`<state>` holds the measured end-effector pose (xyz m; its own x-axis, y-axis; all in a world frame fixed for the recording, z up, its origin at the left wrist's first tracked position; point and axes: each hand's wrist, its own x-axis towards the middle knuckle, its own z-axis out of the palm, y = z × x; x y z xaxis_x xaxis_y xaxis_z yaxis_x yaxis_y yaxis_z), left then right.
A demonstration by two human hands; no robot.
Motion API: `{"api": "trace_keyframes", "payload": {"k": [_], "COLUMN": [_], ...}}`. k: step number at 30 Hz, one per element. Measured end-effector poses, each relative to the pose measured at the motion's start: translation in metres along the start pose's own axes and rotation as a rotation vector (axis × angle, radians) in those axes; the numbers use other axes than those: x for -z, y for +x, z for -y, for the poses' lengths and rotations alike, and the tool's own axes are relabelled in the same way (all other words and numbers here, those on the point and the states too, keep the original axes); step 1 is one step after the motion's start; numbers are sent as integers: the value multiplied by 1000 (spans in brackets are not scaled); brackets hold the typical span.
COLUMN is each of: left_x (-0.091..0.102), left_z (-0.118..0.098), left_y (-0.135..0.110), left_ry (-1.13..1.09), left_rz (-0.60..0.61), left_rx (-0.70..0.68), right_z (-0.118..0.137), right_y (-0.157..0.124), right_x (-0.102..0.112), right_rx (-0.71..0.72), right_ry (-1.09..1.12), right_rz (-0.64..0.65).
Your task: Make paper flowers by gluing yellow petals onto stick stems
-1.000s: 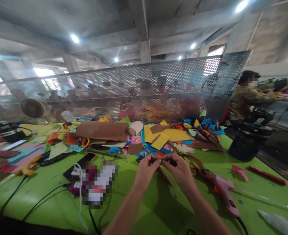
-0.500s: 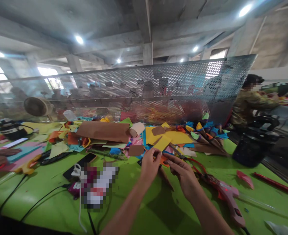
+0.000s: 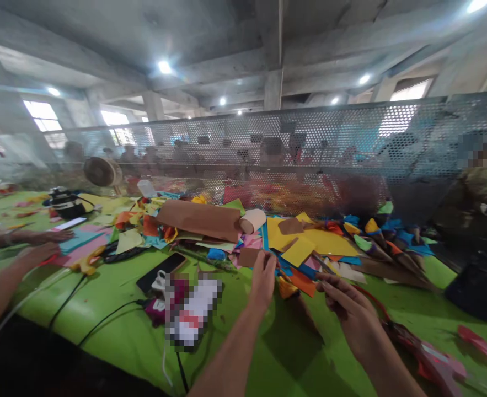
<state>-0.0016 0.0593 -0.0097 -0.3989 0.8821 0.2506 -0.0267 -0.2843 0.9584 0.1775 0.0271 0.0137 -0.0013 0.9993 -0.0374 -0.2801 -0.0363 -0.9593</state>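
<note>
My left hand (image 3: pixel 263 280) is closed, thumb and fingertips pinched together beside a small brown paper piece (image 3: pixel 248 257). Whatever it grips, if anything, is hidden. To its right my right hand (image 3: pixel 348 303) also has its thumb and fingers pressed together, and I cannot make out what is in them. Between and below the hands lies a dark brown pointed piece (image 3: pixel 307 314) with orange and yellow paper (image 3: pixel 288 288) at its upper end. Just beyond are an orange paper piece (image 3: pixel 303 282), a yellow paper square (image 3: pixel 298 252) and scissors (image 3: pixel 325 263), partly hidden.
Brown paper (image 3: pixel 202 218) and a cream roll (image 3: pixel 253 221) lie at the back. Paper cones (image 3: pixel 375 242) pile up right. A pink glue gun (image 3: pixel 435 358) lies front right. A phone (image 3: pixel 160 274) and cords are left; another person's hands (image 3: pixel 40 248) work farther left.
My hands have moved apart, the right one away to the right. The view has swung right-to-left, so the table things appear shifted rightward, and more of the other person's arms shows at left.
</note>
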Motion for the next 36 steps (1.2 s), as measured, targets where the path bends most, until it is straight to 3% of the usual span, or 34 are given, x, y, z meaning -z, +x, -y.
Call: {"api": "trace_keyframes", "payload": {"k": [7,15,23,36], "left_x": [-1,2,1,-1], "left_z": [5,7,5,-5], "left_y": [10,11,8,6], "left_ry": [-61,-145,-110,-115], "left_rz": [-9,33,48,44], "left_rx": [44,86,53,30], "right_z": [-1,3,4,2], "right_y": [3,-3,-6,-2], "right_x": [4,0,1,3], "right_rx": [-1,10,11,-64], "right_ry": [-6,-13,-12,-3], "right_rz": [-34,11,37,-33]}}
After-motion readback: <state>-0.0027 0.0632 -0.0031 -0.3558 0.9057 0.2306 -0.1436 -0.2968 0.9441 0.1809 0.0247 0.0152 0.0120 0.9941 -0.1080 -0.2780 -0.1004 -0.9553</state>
